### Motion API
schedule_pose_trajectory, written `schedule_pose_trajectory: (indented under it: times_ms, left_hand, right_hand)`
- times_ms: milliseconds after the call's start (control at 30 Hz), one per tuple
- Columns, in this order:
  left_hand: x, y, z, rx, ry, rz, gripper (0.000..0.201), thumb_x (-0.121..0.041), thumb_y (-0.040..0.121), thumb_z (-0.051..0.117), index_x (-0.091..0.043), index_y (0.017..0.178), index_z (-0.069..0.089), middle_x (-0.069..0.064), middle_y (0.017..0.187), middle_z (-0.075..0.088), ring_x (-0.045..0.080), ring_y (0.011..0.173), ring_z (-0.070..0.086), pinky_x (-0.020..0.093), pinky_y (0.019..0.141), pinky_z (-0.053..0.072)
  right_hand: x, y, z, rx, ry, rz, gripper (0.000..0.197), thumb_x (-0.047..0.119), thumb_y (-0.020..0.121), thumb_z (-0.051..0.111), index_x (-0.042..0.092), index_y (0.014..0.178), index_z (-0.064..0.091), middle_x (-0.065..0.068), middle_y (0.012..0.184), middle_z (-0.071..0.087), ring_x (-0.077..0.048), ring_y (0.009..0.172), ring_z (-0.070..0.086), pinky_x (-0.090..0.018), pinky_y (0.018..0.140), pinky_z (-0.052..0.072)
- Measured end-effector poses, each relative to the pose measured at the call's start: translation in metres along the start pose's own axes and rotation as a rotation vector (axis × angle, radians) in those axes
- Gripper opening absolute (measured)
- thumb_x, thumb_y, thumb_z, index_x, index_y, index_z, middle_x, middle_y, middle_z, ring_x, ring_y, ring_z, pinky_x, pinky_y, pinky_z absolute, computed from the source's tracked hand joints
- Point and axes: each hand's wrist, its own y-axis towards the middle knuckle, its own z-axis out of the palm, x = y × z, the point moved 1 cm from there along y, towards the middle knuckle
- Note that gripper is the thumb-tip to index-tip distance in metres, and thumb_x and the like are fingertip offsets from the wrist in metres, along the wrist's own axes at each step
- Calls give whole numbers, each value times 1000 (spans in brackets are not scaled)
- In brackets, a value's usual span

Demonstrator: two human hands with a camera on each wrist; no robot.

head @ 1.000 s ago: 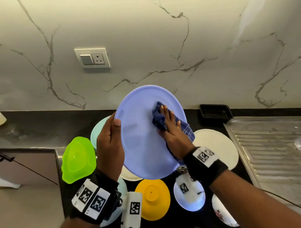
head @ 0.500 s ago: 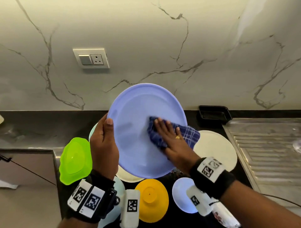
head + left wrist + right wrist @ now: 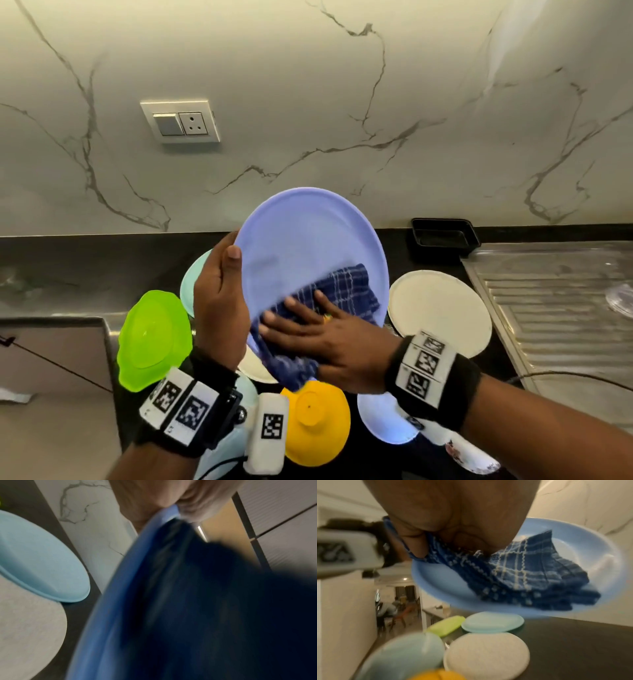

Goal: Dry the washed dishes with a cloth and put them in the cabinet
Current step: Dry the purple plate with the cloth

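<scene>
Hands dry a plate (image 3: 308, 236) over the counter: left hand (image 3: 219, 301) grasps its rim, tilting it; right hand (image 3: 329, 339), fingers flat, presses a cloth (image 3: 346, 291) against it.

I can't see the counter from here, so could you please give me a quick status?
Left hand holds the lilac plate by its rim. Right hand presses the blue cloth flat on it. Nothing in the way.

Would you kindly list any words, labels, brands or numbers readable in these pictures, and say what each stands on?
No readable words, brands or numbers anywhere.
Wrist bands: black-and-white square code patterns only, no letters.
White block below the left hand: one square code, no text.
Wall socket: no marking legible.
Plate and cloth: plain and checked, no print.
</scene>
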Motion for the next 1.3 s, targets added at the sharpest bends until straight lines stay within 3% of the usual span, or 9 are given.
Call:
schedule_pose_trajectory:
  times_ms: [167, 300, 433, 567, 700, 867, 1067, 1200, 1300]
  left_hand:
    - [7, 1, -12, -86, -79, -49, 50, -56, 93, 53, -18, 124, 65, 15, 123, 69, 42, 116, 62, 66, 100, 47]
    - [3, -3, -2, -61, -20, -26, 46, -47, 102, 48, -15, 130, 63, 11, 125, 69, 35, 118, 64, 62, 102, 49]
    - [6, -10, 14, 21, 37, 10, 41, -34, 106, 45, -9, 135, 61, 7, 129, 68, 26, 123, 62, 56, 107, 47]
    - [7, -10, 23, 74, 26, -5, 49, -49, 101, 50, -15, 134, 63, 4, 130, 68, 22, 126, 61, 54, 110, 44]
    - [3, -1, 16, 9, -11, 13, 42, -37, 104, 47, -10, 132, 63, 4, 126, 69, 17, 120, 64, 48, 109, 47]
    - [10, 0, 15, -3, 20, -29, 45, -39, 106, 45, -10, 136, 61, 3, 129, 69, 20, 122, 63, 50, 108, 47]
    - [11, -3, 21, 94, 39, -16, 38, -53, 98, 50, -28, 116, 72, 1, 116, 73, 23, 114, 66, 56, 104, 48]
    - [3, -1, 20, 13, 255, 133, 46, -40, 99, 52, -12, 134, 65, 3, 123, 71, 22, 115, 66, 50, 99, 53]
    - [0, 2, 19, -51, 259, 182, 42, -29, 101, 52, -7, 135, 63, 7, 125, 70, 21, 115, 65, 45, 100, 54]
  right_hand:
    - [-34, -45, -7, 34, -89, 90, 67, 33, 90, 23, 43, 155, 9, 25, 162, 3, -2, 150, -11, -42, 122, -14]
    - [-73, -37, -24, -161, 61, 358, 73, 11, 97, 41, 33, 151, -5, 22, 156, -6, -5, 149, -9, -37, 124, -6]
    - [-87, 6, -47, -374, 359, 572, 67, 11, 104, 41, 23, 157, 1, 10, 164, 1, -17, 154, -2, -37, 123, -7]
    - [-46, 41, -59, -372, 360, 357, 67, 9, 103, 41, 23, 157, 3, 8, 164, -6, -18, 153, -10, -38, 122, -11]
    - [-10, 34, -25, -137, 128, 56, 75, 12, 101, 43, 33, 154, -6, 19, 158, -15, -14, 150, -20, -41, 121, -14]
    - [-9, 9, 1, 2, -71, 73, 70, 25, 98, 24, 41, 153, -17, 25, 158, -24, -8, 147, -28, -41, 121, -15]
    - [-33, 55, -43, -289, 285, 374, 67, 22, 104, 33, 35, 156, -9, 24, 160, -14, -5, 151, -11, -50, 121, -8]
    - [-78, 57, -63, -458, 493, 669, 69, 21, 103, 37, 26, 158, -4, 11, 166, -4, -13, 153, -1, -51, 123, 2]
    - [-87, 45, -49, -415, 534, 935, 70, 25, 103, 39, 19, 159, -3, 4, 167, -1, -19, 153, 5, -47, 122, 7]
